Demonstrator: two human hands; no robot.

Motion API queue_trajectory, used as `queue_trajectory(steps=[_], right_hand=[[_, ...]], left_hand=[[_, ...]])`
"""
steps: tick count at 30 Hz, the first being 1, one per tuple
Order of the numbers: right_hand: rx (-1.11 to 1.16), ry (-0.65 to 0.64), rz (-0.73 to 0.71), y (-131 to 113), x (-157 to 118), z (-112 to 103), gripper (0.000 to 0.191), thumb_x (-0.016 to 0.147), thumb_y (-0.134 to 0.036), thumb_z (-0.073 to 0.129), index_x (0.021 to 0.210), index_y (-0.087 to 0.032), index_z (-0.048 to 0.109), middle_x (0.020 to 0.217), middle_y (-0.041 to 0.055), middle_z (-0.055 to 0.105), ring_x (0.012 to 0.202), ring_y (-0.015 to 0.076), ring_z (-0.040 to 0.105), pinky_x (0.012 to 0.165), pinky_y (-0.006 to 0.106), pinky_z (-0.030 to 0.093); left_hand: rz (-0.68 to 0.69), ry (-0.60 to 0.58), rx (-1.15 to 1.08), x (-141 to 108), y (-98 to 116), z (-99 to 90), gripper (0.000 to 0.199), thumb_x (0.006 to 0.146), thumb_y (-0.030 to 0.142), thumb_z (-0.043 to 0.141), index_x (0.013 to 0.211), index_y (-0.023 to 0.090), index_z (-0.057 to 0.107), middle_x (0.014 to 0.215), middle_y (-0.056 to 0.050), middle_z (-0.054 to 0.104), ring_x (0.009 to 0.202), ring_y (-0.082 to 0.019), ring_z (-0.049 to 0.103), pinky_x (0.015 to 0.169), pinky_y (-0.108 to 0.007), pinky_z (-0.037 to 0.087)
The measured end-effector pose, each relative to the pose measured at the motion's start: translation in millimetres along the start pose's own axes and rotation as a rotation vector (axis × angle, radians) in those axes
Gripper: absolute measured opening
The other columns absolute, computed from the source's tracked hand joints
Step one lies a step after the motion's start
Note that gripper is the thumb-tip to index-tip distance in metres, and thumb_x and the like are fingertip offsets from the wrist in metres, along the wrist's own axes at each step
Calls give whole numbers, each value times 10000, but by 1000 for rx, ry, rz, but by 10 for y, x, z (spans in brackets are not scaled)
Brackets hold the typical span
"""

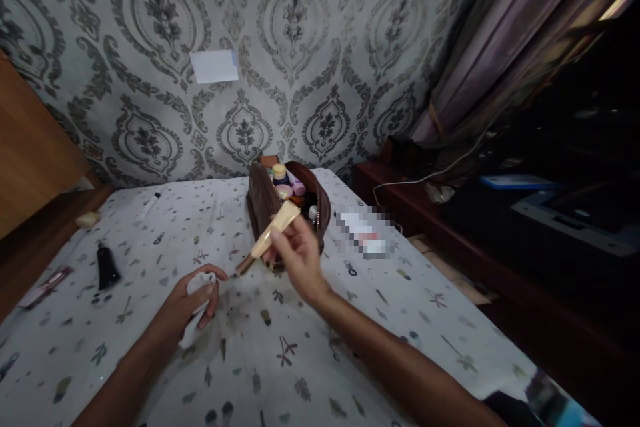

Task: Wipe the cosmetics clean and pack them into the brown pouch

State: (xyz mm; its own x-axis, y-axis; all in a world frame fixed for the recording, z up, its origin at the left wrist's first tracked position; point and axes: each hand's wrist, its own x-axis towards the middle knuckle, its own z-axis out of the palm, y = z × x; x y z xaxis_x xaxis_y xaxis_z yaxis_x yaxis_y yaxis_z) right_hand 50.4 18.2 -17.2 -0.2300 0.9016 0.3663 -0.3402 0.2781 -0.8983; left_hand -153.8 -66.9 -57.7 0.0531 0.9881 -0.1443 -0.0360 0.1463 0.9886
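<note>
My right hand (300, 257) grips a cream-coloured squeeze tube (277, 229) with a brown cap, tilted so the cap points down and left. It is just in front of an open brown toiletry bag (261, 203). Inside the bag I see a jar with a yellow lid (279, 173), a lilac tube (295, 183) and other small items, partly hidden. To the left, my left hand (193, 300) is closed around a crumpled white tissue (197, 317), low over the patterned sheet.
A black tube (107, 267) and a pinkish packet (46, 287) lie on the left of the sheet (240, 367). A slim white tube (149, 207) lies farther back. A blurred-out item (366, 232) is right of the bag. A white cable (430, 179) runs along the dark red ledge.
</note>
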Motion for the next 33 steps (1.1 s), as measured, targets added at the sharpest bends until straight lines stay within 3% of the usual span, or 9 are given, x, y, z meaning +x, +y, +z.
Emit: queue_trajectory(steps=[3,6,13,20,23,28,33], right_hand=[[-195,219,-238,-269,260,-274,310,882,-484,617,992,-244,456,843,-3,626,689,134,625,590,246,512],[-419,288,-355,-417,492,-524,255,907,-450,566,957,-251,415,856,10,619,775,173,652,662,290,531],[-883,112,-239,-335,617,-668,213,907,-409,516,997,-229,444,842,41,701,755,225,667,659,310,462],[-865,4,-166,-231,611,-666,399,876,-350,532,1232,-187,454,994,71,741,878,237,701,732,316,477],[-900,-7,-162,-211,597,-658,577,866,-313,538,1394,-161,360,892,45,746,817,229,701,742,323,480],[-968,-21,-108,-199,598,-639,479,847,-272,573,1315,-194,506,749,-24,690,664,181,643,652,273,453],[-1043,3,-182,-177,649,-685,461,905,-236,508,1356,-153,550,953,68,732,795,195,669,758,305,491]], left_hand=[[17,-12,-25,18,-41,-13,495,782,613,669,975,173,552,501,77,533,352,-60,375,412,-203,272],[-4,-29,-28,21,-60,-2,468,812,596,653,986,173,555,533,70,544,364,-57,381,412,-203,289],[-26,-42,17,-1,-9,49,496,778,634,664,941,177,563,537,57,531,404,-73,367,406,-206,309],[-30,-41,82,15,-18,39,463,808,627,626,945,186,596,540,44,526,433,-91,403,432,-211,340],[-59,-57,102,8,-29,36,452,813,621,625,953,192,598,554,38,527,447,-101,412,438,-219,355],[-98,-94,118,-4,-65,16,449,828,611,618,998,196,593,578,29,546,480,-116,434,456,-227,361],[-93,-105,121,-6,-35,38,469,803,622,637,980,190,598,558,33,555,462,-104,418,479,-226,367]])
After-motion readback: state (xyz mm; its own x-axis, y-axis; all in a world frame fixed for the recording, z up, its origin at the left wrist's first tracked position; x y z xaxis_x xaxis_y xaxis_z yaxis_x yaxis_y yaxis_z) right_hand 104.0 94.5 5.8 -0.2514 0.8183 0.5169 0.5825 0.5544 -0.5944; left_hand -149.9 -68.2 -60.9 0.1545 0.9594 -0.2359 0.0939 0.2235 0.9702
